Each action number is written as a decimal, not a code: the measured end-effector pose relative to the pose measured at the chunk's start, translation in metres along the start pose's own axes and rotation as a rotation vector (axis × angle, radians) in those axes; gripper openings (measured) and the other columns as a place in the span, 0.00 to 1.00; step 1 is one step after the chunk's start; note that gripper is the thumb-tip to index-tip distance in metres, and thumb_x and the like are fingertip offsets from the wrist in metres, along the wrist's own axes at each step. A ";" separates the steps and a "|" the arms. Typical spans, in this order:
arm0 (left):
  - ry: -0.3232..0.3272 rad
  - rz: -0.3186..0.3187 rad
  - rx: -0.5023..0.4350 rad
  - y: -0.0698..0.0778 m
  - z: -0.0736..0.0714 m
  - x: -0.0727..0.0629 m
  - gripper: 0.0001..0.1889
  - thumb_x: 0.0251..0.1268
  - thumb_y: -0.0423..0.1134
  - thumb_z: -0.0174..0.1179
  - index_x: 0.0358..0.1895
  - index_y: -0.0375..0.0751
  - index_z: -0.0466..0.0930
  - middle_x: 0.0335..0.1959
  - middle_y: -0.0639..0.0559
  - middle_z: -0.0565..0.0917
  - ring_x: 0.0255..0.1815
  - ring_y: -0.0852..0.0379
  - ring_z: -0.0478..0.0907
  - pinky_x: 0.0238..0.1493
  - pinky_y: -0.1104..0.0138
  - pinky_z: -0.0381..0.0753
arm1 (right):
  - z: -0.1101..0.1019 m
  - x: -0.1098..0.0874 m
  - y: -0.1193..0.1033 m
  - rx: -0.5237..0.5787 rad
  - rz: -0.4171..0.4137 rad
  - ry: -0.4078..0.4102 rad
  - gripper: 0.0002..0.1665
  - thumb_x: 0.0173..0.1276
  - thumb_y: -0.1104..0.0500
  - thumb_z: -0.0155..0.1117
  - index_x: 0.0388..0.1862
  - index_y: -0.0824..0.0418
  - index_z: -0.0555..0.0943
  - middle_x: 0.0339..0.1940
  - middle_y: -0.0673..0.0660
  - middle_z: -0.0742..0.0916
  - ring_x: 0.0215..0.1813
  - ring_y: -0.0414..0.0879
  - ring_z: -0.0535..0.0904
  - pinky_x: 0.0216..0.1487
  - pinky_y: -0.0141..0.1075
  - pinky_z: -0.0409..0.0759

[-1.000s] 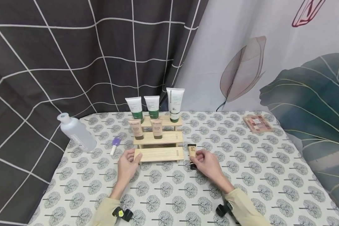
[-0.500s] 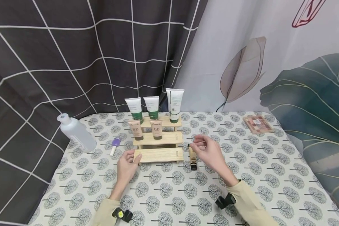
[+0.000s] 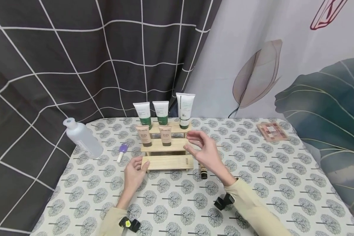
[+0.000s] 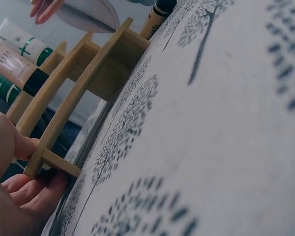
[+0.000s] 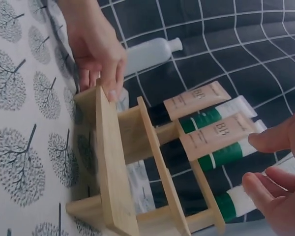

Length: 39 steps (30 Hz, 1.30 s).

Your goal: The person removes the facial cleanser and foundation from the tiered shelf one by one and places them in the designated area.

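A three-tier wooden display rack [image 3: 167, 161] stands on the table. My left hand [image 3: 134, 175] grips the left end of its lowest tier, thumb on top and fingers beneath, as the left wrist view shows. Two beige BB cream tubes [image 3: 166, 136] [image 5: 221, 135] stand on the middle tier. The top tier bears two white-and-green tubes [image 3: 161, 113] and a taller white tube [image 3: 185, 110] at its right end. Holding nothing, my right hand [image 3: 205, 152] hovers by the right end of the middle tier, fingers loosely bent. Partly behind it, a beige tube with black ends [image 3: 204, 172] lies on the table.
A translucent white bottle [image 3: 85, 139] stands at the far left. Between it and the rack lies a purple-and-white brush-like item [image 3: 122, 152]. An eyeshadow palette [image 3: 272, 131] lies at the back right. A dark gridded curtain [image 3: 76, 49] hangs behind.
My right hand has let go of the black-ended beige tube, which stays on the table, and has moved up and left to the rack's middle tier. My left hand stays on the rack.
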<state>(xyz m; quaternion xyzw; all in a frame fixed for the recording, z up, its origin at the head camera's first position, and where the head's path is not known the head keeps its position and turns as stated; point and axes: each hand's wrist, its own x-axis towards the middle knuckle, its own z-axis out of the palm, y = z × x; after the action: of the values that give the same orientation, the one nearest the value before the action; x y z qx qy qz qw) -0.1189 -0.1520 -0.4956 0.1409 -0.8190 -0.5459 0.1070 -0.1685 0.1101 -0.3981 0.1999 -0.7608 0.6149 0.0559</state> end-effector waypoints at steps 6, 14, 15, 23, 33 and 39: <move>-0.001 -0.005 -0.002 -0.001 0.001 0.001 0.21 0.65 0.34 0.68 0.58 0.29 0.76 0.52 0.32 0.86 0.49 0.41 0.86 0.53 0.59 0.87 | 0.018 0.015 0.007 0.036 0.055 -0.045 0.33 0.56 0.73 0.74 0.61 0.73 0.74 0.61 0.71 0.82 0.62 0.66 0.80 0.65 0.41 0.82; -0.001 0.016 -0.037 0.001 0.002 -0.001 0.20 0.64 0.33 0.68 0.56 0.27 0.77 0.50 0.30 0.86 0.47 0.41 0.87 0.48 0.69 0.87 | 0.043 0.028 0.021 0.017 0.112 -0.081 0.35 0.57 0.70 0.75 0.63 0.71 0.73 0.61 0.70 0.83 0.63 0.63 0.81 0.66 0.48 0.81; -0.001 0.017 -0.038 0.001 0.003 -0.002 0.20 0.64 0.33 0.68 0.56 0.27 0.77 0.50 0.31 0.86 0.47 0.41 0.87 0.47 0.70 0.87 | 0.046 0.029 0.022 0.014 0.120 -0.075 0.34 0.57 0.70 0.75 0.63 0.71 0.74 0.60 0.69 0.84 0.62 0.62 0.81 0.66 0.47 0.81; 0.005 0.019 -0.035 -0.001 0.003 0.000 0.19 0.64 0.32 0.68 0.56 0.27 0.77 0.51 0.31 0.86 0.48 0.41 0.87 0.52 0.60 0.87 | 0.066 0.038 0.025 0.057 0.184 -0.039 0.29 0.58 0.73 0.72 0.58 0.72 0.75 0.55 0.71 0.85 0.58 0.62 0.84 0.62 0.41 0.84; 0.002 -0.002 -0.028 -0.002 0.004 0.000 0.20 0.64 0.33 0.68 0.57 0.29 0.77 0.51 0.32 0.86 0.48 0.42 0.87 0.49 0.64 0.88 | 0.068 0.038 0.029 0.028 0.202 -0.002 0.19 0.60 0.71 0.72 0.50 0.69 0.79 0.49 0.69 0.87 0.52 0.58 0.86 0.58 0.40 0.86; 0.009 -0.004 -0.022 -0.003 0.003 0.001 0.20 0.64 0.34 0.68 0.57 0.30 0.77 0.51 0.34 0.86 0.48 0.43 0.87 0.49 0.64 0.88 | 0.060 0.035 0.027 0.024 0.215 0.009 0.21 0.60 0.69 0.73 0.53 0.68 0.79 0.49 0.67 0.88 0.51 0.57 0.86 0.57 0.38 0.86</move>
<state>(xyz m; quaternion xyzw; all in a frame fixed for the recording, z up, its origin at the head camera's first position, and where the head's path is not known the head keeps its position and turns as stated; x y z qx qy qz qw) -0.1200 -0.1511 -0.4996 0.1441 -0.8120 -0.5546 0.1111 -0.2004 0.0485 -0.4254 0.1151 -0.7703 0.6272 -0.0096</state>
